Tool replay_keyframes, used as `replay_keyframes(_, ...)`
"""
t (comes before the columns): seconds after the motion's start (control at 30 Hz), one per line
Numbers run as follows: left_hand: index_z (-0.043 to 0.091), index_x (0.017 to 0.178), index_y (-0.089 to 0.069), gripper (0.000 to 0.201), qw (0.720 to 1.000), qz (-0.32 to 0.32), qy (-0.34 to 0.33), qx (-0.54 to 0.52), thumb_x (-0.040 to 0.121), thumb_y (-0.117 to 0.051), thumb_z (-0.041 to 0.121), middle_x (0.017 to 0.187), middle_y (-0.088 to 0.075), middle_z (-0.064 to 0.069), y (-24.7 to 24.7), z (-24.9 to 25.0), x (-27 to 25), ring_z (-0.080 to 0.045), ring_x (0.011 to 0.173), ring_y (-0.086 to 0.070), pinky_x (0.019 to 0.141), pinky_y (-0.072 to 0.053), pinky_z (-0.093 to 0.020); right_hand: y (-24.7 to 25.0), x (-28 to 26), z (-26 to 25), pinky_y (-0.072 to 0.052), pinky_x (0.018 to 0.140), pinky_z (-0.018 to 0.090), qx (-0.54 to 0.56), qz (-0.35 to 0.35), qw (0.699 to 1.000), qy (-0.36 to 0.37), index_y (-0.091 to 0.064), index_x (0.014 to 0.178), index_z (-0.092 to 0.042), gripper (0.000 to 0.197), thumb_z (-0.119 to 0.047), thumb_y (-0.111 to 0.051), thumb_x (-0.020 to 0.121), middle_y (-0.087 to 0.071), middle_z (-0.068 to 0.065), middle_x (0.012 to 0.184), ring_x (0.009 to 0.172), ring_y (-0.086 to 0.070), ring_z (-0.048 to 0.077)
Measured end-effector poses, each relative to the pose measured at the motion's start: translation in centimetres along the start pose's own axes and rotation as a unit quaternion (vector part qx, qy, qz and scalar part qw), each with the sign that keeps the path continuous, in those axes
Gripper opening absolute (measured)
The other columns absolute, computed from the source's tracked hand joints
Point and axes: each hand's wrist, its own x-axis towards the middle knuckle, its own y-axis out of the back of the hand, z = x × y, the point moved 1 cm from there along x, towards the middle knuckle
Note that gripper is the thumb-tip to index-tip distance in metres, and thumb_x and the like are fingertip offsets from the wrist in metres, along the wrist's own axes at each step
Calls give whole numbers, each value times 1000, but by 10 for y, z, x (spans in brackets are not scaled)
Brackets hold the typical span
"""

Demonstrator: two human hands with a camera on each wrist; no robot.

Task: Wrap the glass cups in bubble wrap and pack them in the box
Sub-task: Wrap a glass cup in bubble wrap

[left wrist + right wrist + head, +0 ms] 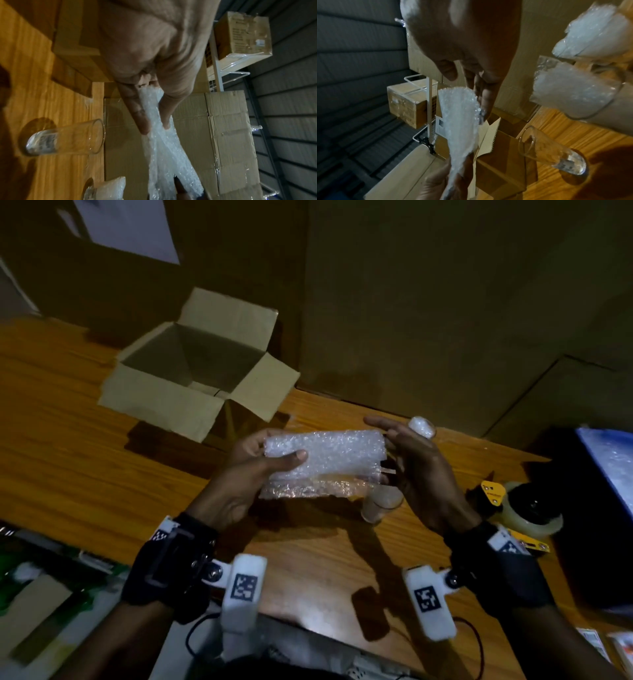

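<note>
- The open cardboard box (191,364) stands on the wooden table (68,412) with its flaps spread outward; it serves here as the landmark. Only bare cardboard shows inside it.
- A folded sheet of bubble wrap (325,460) is held in the air, nearer the person than the box and to its right, above the table.
- The left hand (253,474) grips the end of the sheet closest to the box, thumb on top and fingers underneath; the left wrist view shows the wrap (154,121) pinched between thumb and fingers.
- The right hand (411,467) is at the sheet's far end, away from the box. Its fingers are mostly extended, and in the right wrist view the fingertips (485,108) touch the edge of the wrap (460,121). I cannot tell whether they pinch it or only rest against it.
- A bare glass cup (380,505) stands upright on the table just below the sheet's far end, to the right of the box and closer to the person.
- A cup stuffed with bubble wrap (422,426) stands behind the right hand, to the right of the box.
- A tape dispenser (520,508) lies much farther right of the box, beyond the right wrist.
</note>
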Motion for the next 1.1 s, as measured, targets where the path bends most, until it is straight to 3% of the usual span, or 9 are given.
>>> replay_keyframes(0.1,9,113,-64,46,999,6,-47,16,70,-80,10,111,-73,-11,0,8,10,-28,99,-72,73,-60,-36,-2,8,-8,-59,83,44,3,-35,999,-35,-60,132,-18,37,-34,-50,101,-68,6,126,109,-68,27)
replay_keyframes(0.23,6,109,-64,34,994,-5,-96,42,78,-78,3,103,-74,-8,-3,13,23,-24,93,-73,69,-58,-32,-1,21,-13,-61,75,33,-73,-40,996,16,-64,125,-13,38,-3,-68,89,-72,1,114,97,-71,24)
replay_keyframes(0.33,1,113,-64,36,989,1,-120,91,80,-78,2,106,-72,-9,0,5,32,-21,92,-73,69,-60,-32,12,29,-27,-60,72,29,-142,-12,989,49,-68,115,-14,31,1,-67,88,-74,2,106,91,-72,22)
replay_keyframes(0.53,19,112,-62,41,971,50,-124,198,79,-81,3,115,-66,-3,20,-40,54,-21,110,-64,82,-54,-34,37,48,-44,-59,83,51,-277,1,960,53,-71,106,-16,23,-1,-64,91,-72,7,111,93,-72,28)
replay_keyframes(0.63,23,133,-50,71,954,18,-96,283,73,-88,15,135,-54,2,19,-61,64,-15,128,-48,95,-49,-34,35,56,-46,-61,74,29,-308,-24,949,54,-70,102,-18,24,2,-62,91,-70,6,114,91,-72,16)
replay_keyframes(0.77,34,145,-38,104,949,-44,-84,300,55,-89,49,148,-44,11,17,-82,78,-11,138,-39,111,-42,-47,26,65,-43,-60,73,27,-326,-56,941,66,-72,106,-7,24,7,-62,90,-72,6,109,94,-71,18)
replay_keyframes(0.93,30,143,-44,91,950,-47,-94,293,66,-92,34,143,-53,10,11,-92,90,-14,132,-50,106,-46,-43,16,77,-28,-59,71,29,-349,-78,931,65,-72,103,-1,23,12,-60,89,-71,11,108,91,-70,16)
replay_keyframes(1.03,31,133,-54,71,953,-43,-101,283,71,-89,33,132,-62,13,14,-97,95,-8,124,-57,101,-51,-47,11,79,-25,-48,54,14,-403,-95,908,60,-72,101,4,21,14,-56,90,-70,12,103,64,-63,-3)
replay_keyframes(1.1,32,127,-56,65,951,-38,-102,289,72,-89,30,128,-63,15,16,-97,96,-8,122,-58,99,-52,-46,9,81,-28,-46,52,12,-459,-108,879,68,-74,99,0,25,15,-56,89,-70,7,103,62,-61,-8)
